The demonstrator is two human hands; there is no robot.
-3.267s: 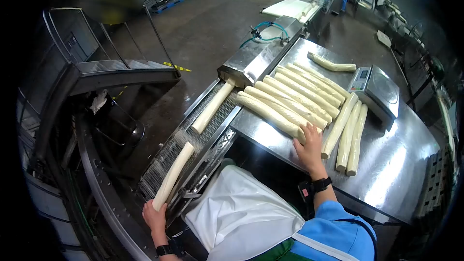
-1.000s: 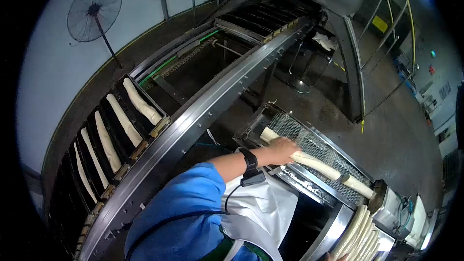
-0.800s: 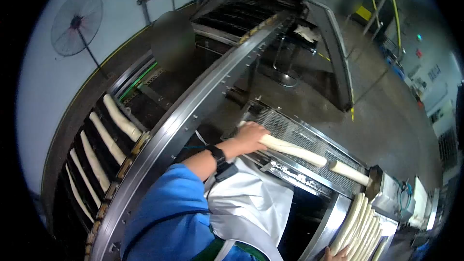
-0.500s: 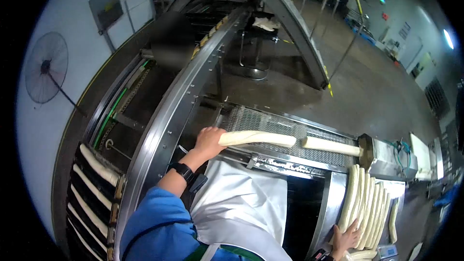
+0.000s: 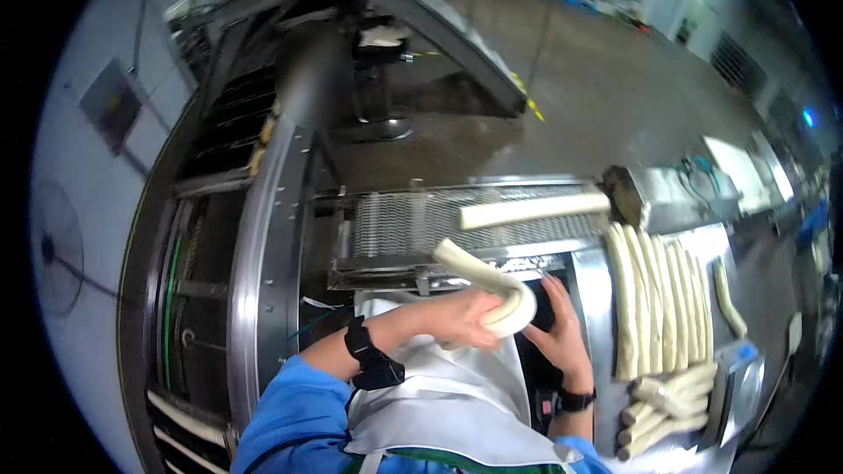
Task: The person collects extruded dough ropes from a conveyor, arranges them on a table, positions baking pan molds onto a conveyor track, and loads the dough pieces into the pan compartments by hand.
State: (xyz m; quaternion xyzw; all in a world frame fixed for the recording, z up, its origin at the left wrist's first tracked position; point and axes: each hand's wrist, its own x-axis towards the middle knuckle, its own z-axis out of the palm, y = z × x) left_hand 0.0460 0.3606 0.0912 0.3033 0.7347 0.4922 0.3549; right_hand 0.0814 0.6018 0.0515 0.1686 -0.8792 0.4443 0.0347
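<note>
Bent into a curve, a pale dough roll (image 5: 516,305) hangs in front of the white apron, with my left hand (image 5: 467,318) closed round its lower end. Its other end sticks up near the edge of the mesh conveyor (image 5: 395,225). My right hand (image 5: 559,333) is just right of the bend, fingers spread, holding nothing. Another dough roll (image 5: 536,210) lies on the conveyor, one end at the metal housing (image 5: 672,196). On the steel table (image 5: 597,298) to the right, several dough rolls (image 5: 654,303) lie side by side.
Several more dough rolls (image 5: 672,404) are piled nearer on the table, beside a scale (image 5: 745,393). A curved steel rail (image 5: 263,254) runs along the left, with dough in dark trays (image 5: 189,421) beyond it. A stool (image 5: 391,127) stands behind the conveyor.
My left hand has lifted the dough roll off the conveyor and moved right; the roll is now bent. My right hand has left the rolls on the table and come beside it. The view has turned right.
</note>
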